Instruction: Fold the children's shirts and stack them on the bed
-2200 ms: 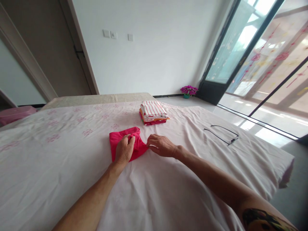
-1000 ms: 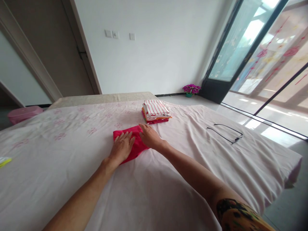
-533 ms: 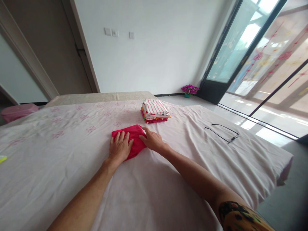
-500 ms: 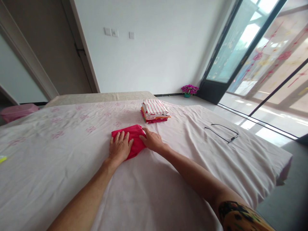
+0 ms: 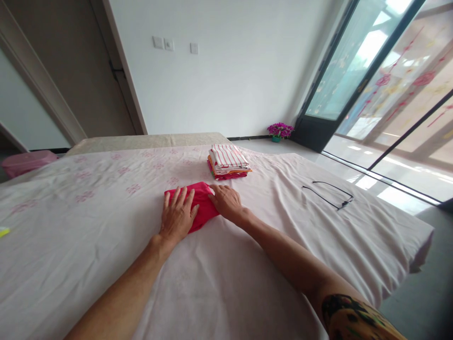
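A folded piece of red cloth lies on the pale sheet in front of me. My left hand rests flat on its left part, fingers spread. At the right edge, my right hand has its fingers and thumb closed on the fabric. The cloth's right side looks uneven, and part of it is hidden under both hands. Just beyond, a neat stack of folded cloths stands with a red-and-white striped one on top.
Black-framed glasses lie on the sheet to the right. A yellow object shows at the left edge. Beyond the sheet are a pink bin, purple flowers in a green pot, and a glass door.
My right hand has shifted slightly right, drawing the cloth's right edge with it. The left hand stays on the cloth, its fingers a little more spread. The view has tilted slightly.
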The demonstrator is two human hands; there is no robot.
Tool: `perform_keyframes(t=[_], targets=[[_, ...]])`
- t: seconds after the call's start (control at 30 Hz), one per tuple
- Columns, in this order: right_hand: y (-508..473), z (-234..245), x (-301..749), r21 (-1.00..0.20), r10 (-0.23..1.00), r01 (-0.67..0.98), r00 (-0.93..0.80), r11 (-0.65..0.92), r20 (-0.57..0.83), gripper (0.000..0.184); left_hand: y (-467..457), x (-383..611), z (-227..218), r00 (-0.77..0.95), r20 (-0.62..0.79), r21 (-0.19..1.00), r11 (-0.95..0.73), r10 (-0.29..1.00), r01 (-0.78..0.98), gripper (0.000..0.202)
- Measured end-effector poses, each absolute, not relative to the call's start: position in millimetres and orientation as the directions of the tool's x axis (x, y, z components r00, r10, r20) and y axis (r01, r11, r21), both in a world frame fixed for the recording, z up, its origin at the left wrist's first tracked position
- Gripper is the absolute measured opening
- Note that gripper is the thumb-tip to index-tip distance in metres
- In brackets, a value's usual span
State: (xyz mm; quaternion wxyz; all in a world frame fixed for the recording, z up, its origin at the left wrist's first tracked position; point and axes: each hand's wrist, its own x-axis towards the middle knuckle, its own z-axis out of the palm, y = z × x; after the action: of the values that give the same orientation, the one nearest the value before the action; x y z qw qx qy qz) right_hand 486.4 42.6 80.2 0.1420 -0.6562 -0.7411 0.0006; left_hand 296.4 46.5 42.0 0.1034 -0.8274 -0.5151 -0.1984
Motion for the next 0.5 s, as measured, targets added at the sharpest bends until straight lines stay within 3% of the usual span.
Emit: perform_keyframes(t=[0.13,0.2,0.33,0.43,0.5], targets=[[40,69,482,-0.120,0.905,0.932,-0.292,0.341,0.308,0.056,47,298,38,0.441,0.343,0.055,-0.486,0.830,0.872,0.059],[39,58,484,-0.111,0.889,0.898,-0.393,0.426,0.234,0.059,47,299,35,0.429,0.328,0.069,-0.474,0.842,0.878,0.059],[39,44,494,-0.160,0.895,0.881,-0.430,0.444,0.116,0.059,52,295,30,0.377,0.355,0.132,-0.445,0.855,0.886,0.054],[45,50,500,-0.264,0.909,0.870,-0.404,0.416,0.101,0.055,61,282,28,0.200,0.381,0.290,-0.322,0.903,0.901,0.054],[53,59,502,-0.367,0.959,0.886,-0.271,0.284,0.087,0.045,69,269,30,0.040,0.337,0.495,-0.213,0.941,0.842,0.055]])
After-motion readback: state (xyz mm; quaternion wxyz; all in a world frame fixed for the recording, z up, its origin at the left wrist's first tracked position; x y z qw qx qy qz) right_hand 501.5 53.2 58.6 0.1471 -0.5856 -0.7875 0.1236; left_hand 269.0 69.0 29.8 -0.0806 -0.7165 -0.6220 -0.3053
